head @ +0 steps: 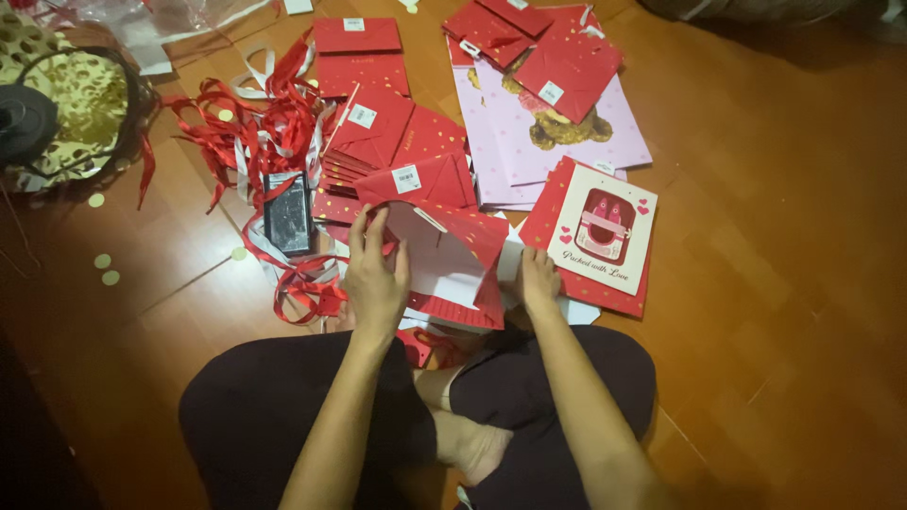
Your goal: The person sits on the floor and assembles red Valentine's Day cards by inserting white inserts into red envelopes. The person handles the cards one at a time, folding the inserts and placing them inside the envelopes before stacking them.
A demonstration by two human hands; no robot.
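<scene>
Dim, warm indoor light from above.
Corners fall into deep shadow; detail is soft throughout, possibly from motion; faint sheen on the floor [775, 189].

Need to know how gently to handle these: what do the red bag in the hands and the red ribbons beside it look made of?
Red bag: seemingly stiff paper or thin card, matte, with sharp creases and a white inside. Ribbons: likely satin-like fabric or plastic, glossy, lying in loose curls. Both hands, left hand and right hand, grip the bag.

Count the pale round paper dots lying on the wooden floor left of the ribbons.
4 pale round paper dots: one below the gold-dotted wrap, two close together, one beside the red ribbons. Others may hide under ribbons.
</scene>
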